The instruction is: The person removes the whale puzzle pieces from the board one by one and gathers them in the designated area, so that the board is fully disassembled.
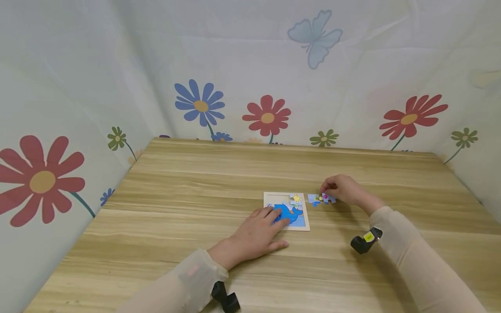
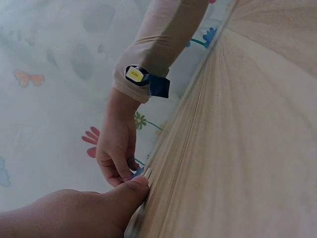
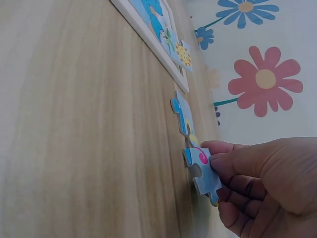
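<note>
My left hand rests on a small jigsaw puzzle board with a pale wooden frame. Its fingers lie across a blue sea-animal picture and partly cover it. A sun piece sits at the board's upper right, its edge jutting above the frame in the right wrist view. To the right of the board, my right hand pinches a light-blue jigsaw piece with a pink swirl between thumb and fingers. Another light-blue jigsaw piece lies on the table between that piece and the frame.
The wood-grain table extends around the board on every side. A white cloth with printed flowers hangs behind the table and along its sides. Each sleeve carries a black wrist device, such as the right one.
</note>
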`<state>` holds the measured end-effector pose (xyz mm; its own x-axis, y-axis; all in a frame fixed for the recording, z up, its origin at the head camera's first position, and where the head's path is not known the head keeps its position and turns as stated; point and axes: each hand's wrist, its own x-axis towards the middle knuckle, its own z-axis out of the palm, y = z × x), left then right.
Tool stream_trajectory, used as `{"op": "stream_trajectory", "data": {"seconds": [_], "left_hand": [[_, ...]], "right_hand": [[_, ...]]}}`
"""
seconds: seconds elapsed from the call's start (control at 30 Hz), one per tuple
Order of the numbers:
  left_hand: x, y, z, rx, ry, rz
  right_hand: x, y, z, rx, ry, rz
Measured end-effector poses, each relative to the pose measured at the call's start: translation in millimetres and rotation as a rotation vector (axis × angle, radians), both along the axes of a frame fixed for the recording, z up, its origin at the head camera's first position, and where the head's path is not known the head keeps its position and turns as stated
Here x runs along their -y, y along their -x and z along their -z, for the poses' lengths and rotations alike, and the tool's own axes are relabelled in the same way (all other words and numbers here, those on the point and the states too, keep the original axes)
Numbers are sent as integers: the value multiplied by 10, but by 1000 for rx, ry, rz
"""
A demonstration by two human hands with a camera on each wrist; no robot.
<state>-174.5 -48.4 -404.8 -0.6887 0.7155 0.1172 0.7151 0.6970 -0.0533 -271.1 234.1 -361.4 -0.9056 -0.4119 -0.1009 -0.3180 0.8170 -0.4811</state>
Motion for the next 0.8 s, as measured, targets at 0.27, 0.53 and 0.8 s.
{"op": "stream_trajectory", "data": {"seconds": [0.27,0.53,0.8], "left_hand": [[0,-9,-10,5,2,-3],[-6,-8,-15,2,5,-6],[-7,-10,-10,-1,3,-6]], "right_hand": [[-34,-36,55,-54,42,-10],[-5,-61,93,-51,22,69],[1,-100,125,-86,27,97]]}}
